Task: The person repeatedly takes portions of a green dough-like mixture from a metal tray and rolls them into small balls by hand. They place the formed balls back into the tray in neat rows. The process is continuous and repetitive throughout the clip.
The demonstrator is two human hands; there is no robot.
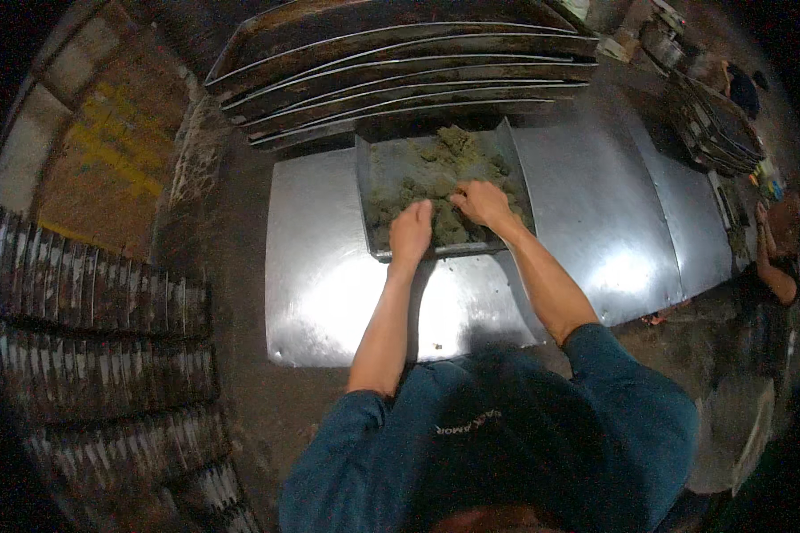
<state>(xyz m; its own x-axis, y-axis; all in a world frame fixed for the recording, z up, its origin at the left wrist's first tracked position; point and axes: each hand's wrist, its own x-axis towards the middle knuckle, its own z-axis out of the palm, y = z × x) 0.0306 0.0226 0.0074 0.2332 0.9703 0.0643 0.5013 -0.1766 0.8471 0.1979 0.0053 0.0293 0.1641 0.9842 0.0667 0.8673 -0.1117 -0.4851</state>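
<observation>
A shallow metal tray (363, 195) lies on the shiny metal tabletop in front of me. Greenish-brown crumbly material (454, 233) is scattered in it in lumps, with a taller heap at the far side. Over the near left part of the tray, my left hand (412, 233) is closed with its fingers curled in; whatever it holds is hidden. My right hand (486, 204) reaches in from the right, its fingers bent and pinched among the lumps near the tray's middle. Both forearms cross the tray's near edge.
Beyond the tray, large dark trays (400, 71) are stacked. The metal tabletop (596, 204) extends right toward another person's arm (778, 275) and more stacked trays (720, 133). Rows of dark, thin-edged trays (98, 284) stand on the left, below a yellow-marked floor patch (107, 142).
</observation>
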